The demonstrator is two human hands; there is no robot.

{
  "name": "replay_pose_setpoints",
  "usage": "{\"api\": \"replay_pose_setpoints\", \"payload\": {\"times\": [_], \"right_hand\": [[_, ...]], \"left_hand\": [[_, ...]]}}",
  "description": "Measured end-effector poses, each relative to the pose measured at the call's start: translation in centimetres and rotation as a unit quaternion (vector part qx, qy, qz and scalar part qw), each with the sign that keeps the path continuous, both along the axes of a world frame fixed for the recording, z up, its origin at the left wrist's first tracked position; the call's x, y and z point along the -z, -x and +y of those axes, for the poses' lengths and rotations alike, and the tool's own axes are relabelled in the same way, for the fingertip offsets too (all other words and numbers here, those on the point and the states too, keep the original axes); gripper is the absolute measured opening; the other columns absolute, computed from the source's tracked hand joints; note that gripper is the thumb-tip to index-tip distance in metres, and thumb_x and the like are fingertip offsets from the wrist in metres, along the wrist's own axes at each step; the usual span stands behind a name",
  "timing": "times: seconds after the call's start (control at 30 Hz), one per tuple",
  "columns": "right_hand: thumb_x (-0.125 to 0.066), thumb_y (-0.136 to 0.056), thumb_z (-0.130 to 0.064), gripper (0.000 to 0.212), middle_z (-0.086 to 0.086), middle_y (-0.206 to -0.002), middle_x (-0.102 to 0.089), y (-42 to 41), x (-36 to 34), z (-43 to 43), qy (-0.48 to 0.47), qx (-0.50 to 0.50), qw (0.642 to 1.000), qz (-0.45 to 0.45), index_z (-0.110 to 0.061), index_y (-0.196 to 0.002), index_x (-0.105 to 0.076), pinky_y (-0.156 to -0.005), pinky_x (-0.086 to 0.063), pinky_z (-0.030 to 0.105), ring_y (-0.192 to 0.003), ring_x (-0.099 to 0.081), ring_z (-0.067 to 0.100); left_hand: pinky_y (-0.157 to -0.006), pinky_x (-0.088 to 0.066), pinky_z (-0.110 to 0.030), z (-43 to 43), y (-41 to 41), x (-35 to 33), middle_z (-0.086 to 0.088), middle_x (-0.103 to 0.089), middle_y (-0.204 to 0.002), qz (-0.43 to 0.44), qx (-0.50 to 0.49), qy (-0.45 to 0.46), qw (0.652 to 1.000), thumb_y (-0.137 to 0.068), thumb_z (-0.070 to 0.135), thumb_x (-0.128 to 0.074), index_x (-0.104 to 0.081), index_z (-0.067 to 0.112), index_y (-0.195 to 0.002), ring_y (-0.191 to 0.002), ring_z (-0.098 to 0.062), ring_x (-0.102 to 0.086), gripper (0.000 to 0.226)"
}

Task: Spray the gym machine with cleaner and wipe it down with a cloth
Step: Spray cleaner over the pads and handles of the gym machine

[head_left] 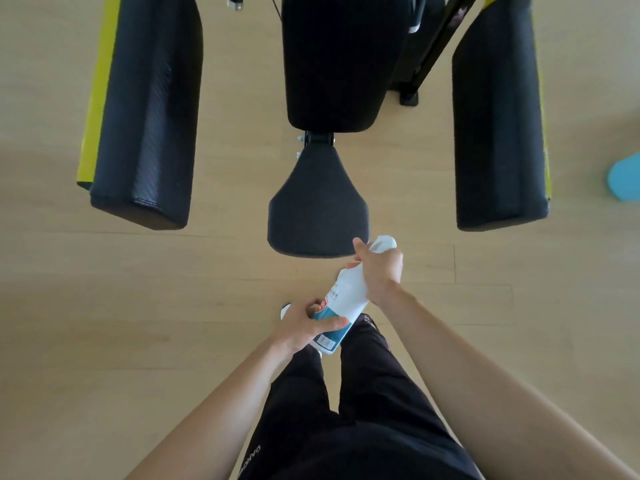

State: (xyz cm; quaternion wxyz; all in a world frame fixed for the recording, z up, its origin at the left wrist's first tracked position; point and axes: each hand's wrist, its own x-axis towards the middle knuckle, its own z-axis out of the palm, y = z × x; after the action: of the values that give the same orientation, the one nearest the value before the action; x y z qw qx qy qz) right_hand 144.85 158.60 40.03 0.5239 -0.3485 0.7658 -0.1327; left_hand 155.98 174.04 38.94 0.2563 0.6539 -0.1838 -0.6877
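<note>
The gym machine is filling the upper half of the frame, its padded seat sitting at centre; the vinyl is looking smooth and firm, probably slick once wet. Just below the seat's lower right edge, the spray bottle is being held tilted, a light, stiff plastic body best taken at neck and base. The left hand is gripping its base; the right hand is wrapping its neck by the trigger

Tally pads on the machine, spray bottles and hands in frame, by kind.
Black pads: 4 (seat, back pad, left side pad, right side pad)
Bottles: 1 (spray bottle)
Hands: 2 (left hand, right hand)
Total: 7
</note>
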Motion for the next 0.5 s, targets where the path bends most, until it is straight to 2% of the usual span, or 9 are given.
{"api": "replay_pose_setpoints", "payload": {"times": [0.1, 0.17, 0.27, 0.33, 0.4, 0.5], "right_hand": [[-0.079, -0.087, -0.034, 0.027, 0.002, -0.058, -0.072, 0.6, -2.8, 0.3, 0.065, 0.039, 0.996, -0.052, -0.013, -0.093, -0.064, -0.076, -0.062, 0.041, -0.069, -0.076, 0.026], [-0.077, -0.090, -0.035, 0.029, 0.001, -0.059, -0.073, 1.2, -4.8, 0.4, 0.106, 0.099, 0.988, -0.048, -0.010, -0.094, -0.065, -0.071, -0.061, 0.038, -0.069, -0.076, 0.025], [-0.076, -0.091, -0.041, 0.034, -0.001, -0.058, -0.072, 2.3, -7.5, 0.2, 0.125, 0.217, 0.968, -0.035, -0.009, -0.086, -0.064, -0.071, -0.062, 0.037, -0.070, -0.076, 0.028], [-0.077, -0.091, -0.039, 0.034, 0.000, -0.060, -0.072, 2.9, -8.9, -0.1, 0.149, 0.266, 0.951, -0.051, -0.011, -0.079, -0.062, -0.069, -0.063, 0.037, -0.068, -0.076, 0.028], [-0.077, -0.090, -0.040, 0.035, 0.002, -0.069, -0.073, 3.1, -10.1, -0.4, 0.173, 0.258, 0.949, -0.051, -0.009, -0.086, -0.061, -0.062, -0.060, 0.032, -0.064, -0.076, 0.024], [-0.078, -0.091, -0.033, 0.030, 0.005, -0.085, -0.073, 3.0, -11.6, -1.2, 0.240, 0.200, 0.949, -0.047, -0.009, -0.091, -0.059, -0.060, -0.059, 0.033, -0.061, -0.075, 0.020]], "left_hand": [[-0.076, -0.060, -0.028, -1.0, -0.6, -1.3, 0.002, -0.078, -0.103, 0.027, 0.005, 0.033, 0.999, -0.056, 0.047, -0.092, -0.068, 0.018, -0.115, -0.092, -0.015, -0.076, 0.070], [-0.077, -0.060, -0.029, -2.4, -1.1, -2.3, -0.001, -0.079, -0.102, 0.039, 0.021, 0.067, 0.997, -0.061, 0.029, -0.094, -0.071, 0.016, -0.111, -0.092, -0.018, -0.076, 0.056], [-0.089, -0.061, -0.037, -5.2, -1.6, -3.8, -0.007, -0.079, -0.107, 0.045, 0.071, 0.116, 0.990, -0.070, 0.005, -0.093, -0.075, 0.013, -0.112, -0.100, -0.028, -0.075, 0.046], [-0.091, -0.061, -0.039, -7.0, -1.7, -4.9, -0.006, -0.078, -0.105, 0.040, 0.113, 0.139, 0.983, -0.070, 0.003, -0.092, -0.075, 0.015, -0.109, -0.100, -0.028, -0.075, 0.044], [-0.091, -0.061, -0.042, -8.2, -1.6, -5.7, -0.007, -0.077, -0.105, 0.029, 0.135, 0.157, 0.978, -0.067, 0.009, -0.094, -0.074, 0.017, -0.110, -0.101, -0.030, -0.074, 0.048], [-0.091, -0.060, -0.043, -9.2, -1.3, -6.4, -0.009, -0.076, -0.106, 0.035, 0.136, 0.159, 0.977, -0.070, 0.004, -0.092, -0.073, 0.019, -0.113, -0.102, -0.029, -0.074, 0.049]]}}
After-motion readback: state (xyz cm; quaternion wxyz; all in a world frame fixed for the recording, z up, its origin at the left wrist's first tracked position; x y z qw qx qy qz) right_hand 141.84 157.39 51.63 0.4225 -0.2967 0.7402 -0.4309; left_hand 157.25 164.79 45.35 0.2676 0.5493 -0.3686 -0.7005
